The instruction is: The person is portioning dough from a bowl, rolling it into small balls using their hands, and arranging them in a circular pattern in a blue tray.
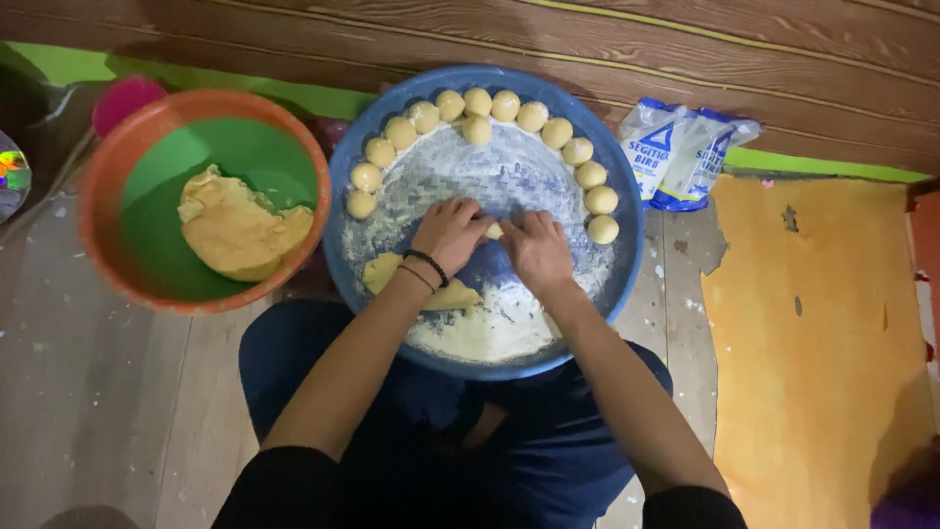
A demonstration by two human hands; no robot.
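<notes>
While both hands meet at the centre of the frame, a small piece of dough [495, 231] sits pinched between them, its pale top just showing where the fingertips come together. The left hand [448, 232], with dark bands around its wrist, is curled with fingers bent down onto that piece, and the right hand [536, 247] is curled the same way from the other side, touching it. Both work over a wide blue basin [627, 264] dusted with white flour [490, 176]. Along the basin's upper rim a curved row of dough balls [534, 116] runs from the left side over the top to the right, each just beside the next; one ball lies a little inside the row near the top. Below the left wrist, partly hidden by the forearm, lies a flat yellow slab of dough [384, 271], and a heap of flour lies near the basin's lower edge. At the upper left of the frame stands an orange bowl [98, 186] with a green inside, holding a large lump of dough [235, 230]. At the upper right, just beside the basin, lies a blue and white flour bag [676, 152] on the wooden floor [88, 392].
</notes>
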